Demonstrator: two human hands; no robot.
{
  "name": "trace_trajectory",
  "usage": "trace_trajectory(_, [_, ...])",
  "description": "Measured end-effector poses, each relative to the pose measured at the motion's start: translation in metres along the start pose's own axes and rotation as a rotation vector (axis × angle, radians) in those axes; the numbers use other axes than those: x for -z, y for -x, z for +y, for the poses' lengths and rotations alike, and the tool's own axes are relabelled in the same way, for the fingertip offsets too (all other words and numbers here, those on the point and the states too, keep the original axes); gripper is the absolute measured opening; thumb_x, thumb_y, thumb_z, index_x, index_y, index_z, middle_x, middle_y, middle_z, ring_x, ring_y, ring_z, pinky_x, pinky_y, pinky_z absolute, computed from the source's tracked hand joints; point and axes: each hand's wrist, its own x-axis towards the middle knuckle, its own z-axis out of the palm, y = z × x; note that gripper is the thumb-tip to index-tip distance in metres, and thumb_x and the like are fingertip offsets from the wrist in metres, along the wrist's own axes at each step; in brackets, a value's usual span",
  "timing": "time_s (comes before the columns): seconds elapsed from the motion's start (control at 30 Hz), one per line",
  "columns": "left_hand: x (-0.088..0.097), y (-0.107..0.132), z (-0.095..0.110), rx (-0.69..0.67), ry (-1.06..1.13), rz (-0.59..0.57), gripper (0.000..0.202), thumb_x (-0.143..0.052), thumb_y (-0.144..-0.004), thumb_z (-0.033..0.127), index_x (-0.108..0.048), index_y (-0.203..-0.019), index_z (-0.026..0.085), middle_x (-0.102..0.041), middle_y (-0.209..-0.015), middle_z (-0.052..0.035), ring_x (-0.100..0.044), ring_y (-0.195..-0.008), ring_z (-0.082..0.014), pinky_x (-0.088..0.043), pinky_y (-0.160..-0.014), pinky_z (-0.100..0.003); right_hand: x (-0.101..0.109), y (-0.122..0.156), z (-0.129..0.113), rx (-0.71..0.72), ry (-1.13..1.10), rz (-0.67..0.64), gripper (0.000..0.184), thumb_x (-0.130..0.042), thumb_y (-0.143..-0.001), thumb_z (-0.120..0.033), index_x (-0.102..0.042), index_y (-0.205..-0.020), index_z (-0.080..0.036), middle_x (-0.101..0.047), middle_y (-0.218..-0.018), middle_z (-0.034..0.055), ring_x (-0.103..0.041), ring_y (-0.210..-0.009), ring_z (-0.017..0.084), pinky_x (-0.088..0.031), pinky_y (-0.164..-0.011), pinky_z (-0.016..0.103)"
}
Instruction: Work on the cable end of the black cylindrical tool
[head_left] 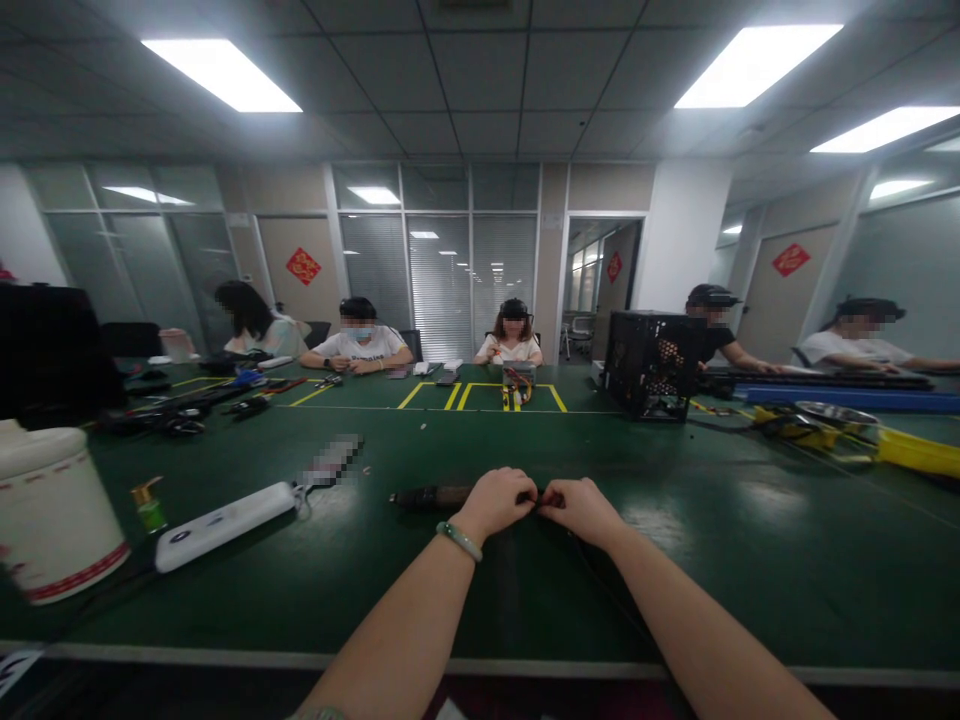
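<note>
A dark, slim corded tool that looks like an electric screwdriver lies on the green table, its narrow tip pointing left. My left hand, with a pale green bangle on the wrist, is closed around its rear end. Close against it, my right hand pinches the black cord where it meets the tool. From there the cord trails down beneath my right forearm toward the table's front edge. My fingers cover the exact spot where tool and cord join.
To the left stand a white canister, a small green bottle and a white power strip. A black computer case stands at the right back. Yellow tools lie far right. Several people sit across the table.
</note>
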Motion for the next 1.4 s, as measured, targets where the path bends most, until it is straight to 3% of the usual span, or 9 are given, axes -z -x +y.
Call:
trace_trajectory(0.13, [-0.002, 0.002, -0.003, -0.004, 0.017, 0.002, 0.009, -0.06, -0.085, 0.025, -0.065, -0.093, 0.026, -0.065, -0.096, 0.0008, -0.056, -0.093, -0.0178, -0.041, -0.084, -0.028, -0.005, -0.003, 0.005, -0.018, -0.015, 0.009, 0.013, -0.066, -0.081, -0.034, -0.072, -0.085, -0.023, -0.07, -0.079, -0.0006, -0.063, -0.072, 0.016, -0.042, -0.063, 0.023])
trace_trajectory(0.37, [-0.008, 0.003, -0.004, 0.108, -0.022, 0.019, 0.014, -0.062, -0.085, 0.034, -0.06, -0.096, 0.026, -0.064, -0.092, 0.0004, -0.058, -0.088, -0.0186, -0.042, -0.076, -0.028, -0.016, -0.009, 0.011, -0.064, -0.082, 0.062, 0.01, -0.067, -0.081, -0.031, -0.072, -0.084, -0.023, -0.071, -0.082, -0.0008, -0.063, -0.076, 0.016, -0.043, -0.067, 0.023])
trace_trajectory(0.67, [-0.006, 0.003, 0.001, 0.074, -0.026, 0.023, 0.007, -0.058, -0.086, 0.022, -0.061, -0.092, 0.023, -0.064, -0.094, -0.0005, -0.059, -0.09, -0.0169, -0.042, -0.082, -0.028, -0.02, -0.011, 0.017, -0.063, -0.183, 0.077, 0.012, -0.067, -0.081, -0.032, -0.073, -0.083, -0.022, -0.071, -0.079, -0.0004, -0.064, -0.074, 0.016, -0.044, -0.067, 0.024])
trace_trajectory(0.9, [-0.009, 0.002, 0.004, 0.054, -0.017, 0.054, 0.009, -0.056, -0.085, 0.022, -0.063, -0.091, 0.023, -0.064, -0.094, -0.0017, -0.059, -0.09, -0.0178, -0.043, -0.083, -0.029, -0.023, -0.013, 0.021, -0.111, -0.201, 0.088, 0.012, -0.066, -0.08, -0.031, -0.07, -0.081, -0.019, -0.069, -0.075, -0.0004, -0.061, -0.069, 0.015, -0.042, -0.06, 0.022])
trace_trajectory(1.13, [-0.012, 0.001, 0.002, 0.093, -0.025, 0.049, 0.014, -0.058, -0.085, 0.023, -0.06, -0.099, 0.023, -0.064, -0.096, -0.0019, -0.059, -0.092, -0.0187, -0.042, -0.084, -0.03, -0.025, -0.013, 0.023, -0.048, -0.187, 0.104, 0.009, -0.067, -0.079, -0.028, -0.069, -0.079, -0.02, -0.068, -0.074, -0.0013, -0.06, -0.069, 0.014, -0.04, -0.059, 0.021])
trace_trajectory(1.4, [-0.015, 0.0, -0.002, 0.064, -0.002, 0.047, 0.007, -0.058, -0.085, 0.021, -0.06, -0.091, 0.023, -0.064, -0.094, -0.0015, -0.058, -0.092, -0.0184, -0.041, -0.084, -0.029, -0.025, -0.013, 0.023, -0.033, -0.199, 0.103, 0.01, -0.067, -0.08, -0.03, -0.069, -0.08, -0.02, -0.068, -0.074, -0.0017, -0.061, -0.069, 0.014, -0.04, -0.06, 0.022])
